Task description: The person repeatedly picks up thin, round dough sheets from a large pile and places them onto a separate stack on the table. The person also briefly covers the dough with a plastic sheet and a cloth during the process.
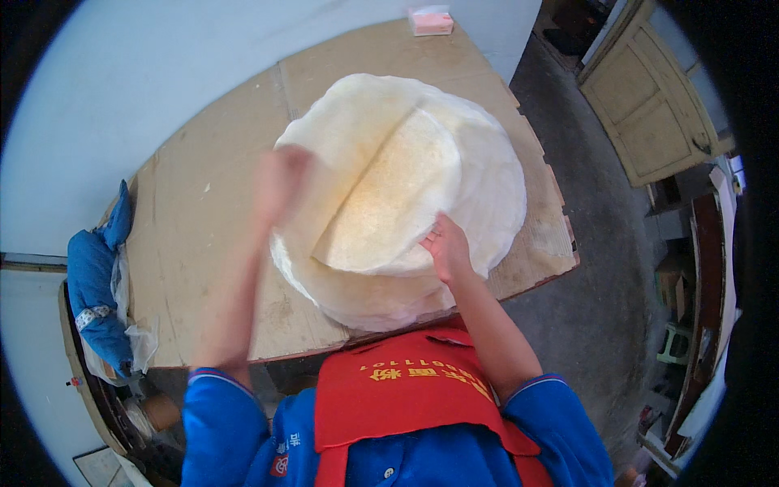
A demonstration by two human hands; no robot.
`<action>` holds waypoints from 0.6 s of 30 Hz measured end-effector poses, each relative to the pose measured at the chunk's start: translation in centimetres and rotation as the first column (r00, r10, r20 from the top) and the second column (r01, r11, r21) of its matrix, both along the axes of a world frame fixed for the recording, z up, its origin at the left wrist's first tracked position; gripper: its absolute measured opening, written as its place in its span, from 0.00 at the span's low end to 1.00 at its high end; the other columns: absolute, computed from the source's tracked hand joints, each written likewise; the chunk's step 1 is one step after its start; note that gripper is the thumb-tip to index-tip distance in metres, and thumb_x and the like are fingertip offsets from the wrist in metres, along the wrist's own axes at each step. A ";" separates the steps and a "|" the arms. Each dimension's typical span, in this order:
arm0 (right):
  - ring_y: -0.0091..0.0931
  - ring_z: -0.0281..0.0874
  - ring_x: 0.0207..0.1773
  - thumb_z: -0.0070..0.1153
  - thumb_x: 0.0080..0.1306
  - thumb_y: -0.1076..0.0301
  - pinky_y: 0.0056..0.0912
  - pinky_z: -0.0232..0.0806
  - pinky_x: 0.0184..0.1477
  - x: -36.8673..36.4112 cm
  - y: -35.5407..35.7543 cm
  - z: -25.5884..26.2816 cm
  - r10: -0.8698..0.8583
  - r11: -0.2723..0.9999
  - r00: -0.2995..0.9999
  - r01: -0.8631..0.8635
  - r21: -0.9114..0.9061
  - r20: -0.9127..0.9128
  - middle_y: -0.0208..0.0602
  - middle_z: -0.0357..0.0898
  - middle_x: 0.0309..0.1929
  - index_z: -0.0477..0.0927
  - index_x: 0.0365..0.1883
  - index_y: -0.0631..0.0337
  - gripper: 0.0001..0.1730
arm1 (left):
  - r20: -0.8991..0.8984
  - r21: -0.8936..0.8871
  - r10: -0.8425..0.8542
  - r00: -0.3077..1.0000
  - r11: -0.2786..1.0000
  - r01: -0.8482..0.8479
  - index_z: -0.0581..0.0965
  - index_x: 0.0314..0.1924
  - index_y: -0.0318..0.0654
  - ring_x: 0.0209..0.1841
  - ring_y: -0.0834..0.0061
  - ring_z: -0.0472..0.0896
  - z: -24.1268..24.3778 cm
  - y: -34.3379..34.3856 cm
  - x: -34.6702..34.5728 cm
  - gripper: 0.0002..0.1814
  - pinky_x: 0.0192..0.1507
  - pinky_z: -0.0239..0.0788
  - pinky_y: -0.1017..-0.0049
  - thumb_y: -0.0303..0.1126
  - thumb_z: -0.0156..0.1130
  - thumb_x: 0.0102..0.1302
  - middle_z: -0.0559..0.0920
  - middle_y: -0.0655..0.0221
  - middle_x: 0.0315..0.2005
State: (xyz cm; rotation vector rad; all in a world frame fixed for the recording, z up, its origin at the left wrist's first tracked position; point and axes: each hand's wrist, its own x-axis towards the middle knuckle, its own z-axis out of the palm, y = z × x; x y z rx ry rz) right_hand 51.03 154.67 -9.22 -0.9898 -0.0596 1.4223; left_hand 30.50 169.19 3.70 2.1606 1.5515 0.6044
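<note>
A broad, round stack of thin, pale sheets (493,182), apparently large flatbreads, lies before me. On top is a folded sheet (395,189) with a straight edge running diagonally on its left and a rounded edge on its right. My right hand (449,248) is at the lower right of that rounded edge, its bent fingers gripping it. Motion blurs my left hand (289,179), which is over the left rim of the stack. Its fingers look curled, but I cannot tell whether they hold anything.
Cardboard (201,243) covers the table. A pink tissue pack (431,22) lies at the far corner by the white wall (182,55). A blue cloth bundle (97,292) and clear plastic bag (142,344) sit at the left edge. Right of the table are grey floor (596,243) and a wooden door (651,103).
</note>
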 end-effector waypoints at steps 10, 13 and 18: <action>0.23 0.72 0.40 0.42 0.67 0.65 0.28 0.67 0.43 0.3 -0.5 -3.6 -0.147 0.984 0.987 0.153 0.096 -0.065 0.32 0.73 0.41 0.69 0.44 0.63 0.12 | -0.544 0.662 0.364 0.757 0.740 0.120 0.76 0.33 0.34 0.31 0.59 0.75 16.9 5.8 -25.3 0.10 0.33 0.65 0.68 0.34 0.54 0.60 0.77 0.57 0.28; 0.19 0.70 0.33 0.45 0.63 0.71 0.25 0.67 0.39 0.3 0.1 -2.8 0.003 0.987 1.000 -0.007 0.163 0.029 0.28 0.73 0.35 0.71 0.40 0.61 0.08 | -0.515 0.521 0.339 0.787 0.853 -0.027 0.75 0.36 0.35 0.32 0.57 0.75 12.2 3.4 -28.3 0.10 0.34 0.66 0.66 0.33 0.51 0.60 0.76 0.55 0.30; 0.16 0.69 0.27 0.50 0.58 0.72 0.20 0.67 0.33 0.8 2.1 -0.1 0.067 0.995 0.936 -0.036 -0.096 0.346 0.27 0.74 0.29 0.75 0.35 0.62 0.07 | -0.217 -0.237 -0.040 0.975 0.971 -0.013 0.71 0.51 0.36 0.54 0.63 0.69 2.3 -2.7 -9.2 0.32 0.54 0.61 0.69 0.49 0.64 0.50 0.73 0.54 0.49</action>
